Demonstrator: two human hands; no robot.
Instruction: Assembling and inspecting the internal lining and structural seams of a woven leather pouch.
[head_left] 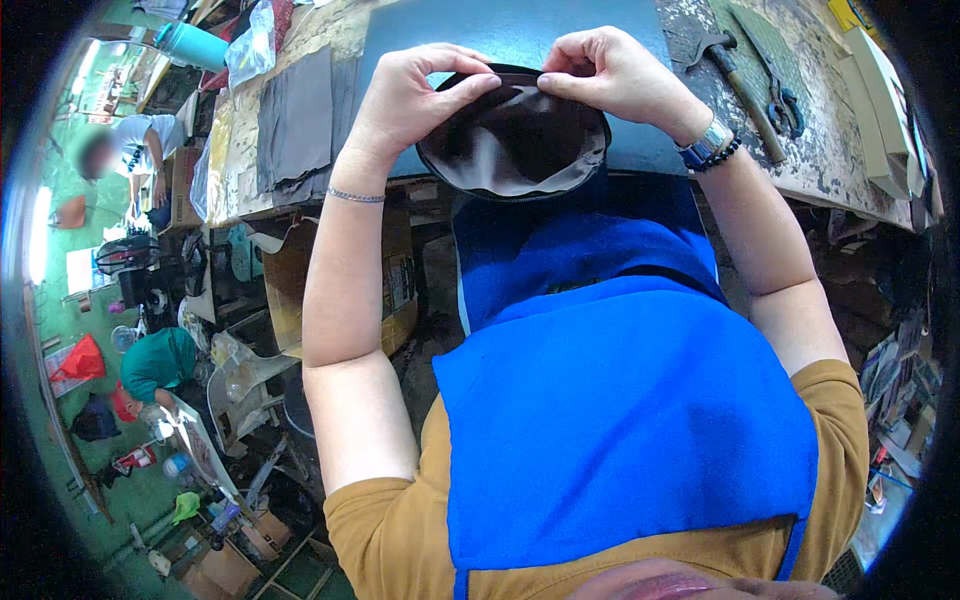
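Note:
Between my hands is a dark round piece with a black rim and a shiny brown lining [520, 145], perhaps a bag or cap; I cannot tell which. It hangs over the front edge of the blue-grey work mat [640, 150]. My left hand [425, 90] pinches the far rim on the left side, thumb on the lining side. My right hand [610, 80] pinches the same rim a short way to the right, thumb and forefinger together.
On the table's right lie a hammer [745, 100] and dark-handled scissors [785, 105]. Dark flat sheets [295, 125] are stacked at the left, with a turquoise bottle [190, 45] beyond. A cardboard box [290, 290] stands below the table. Two other people work off to the left.

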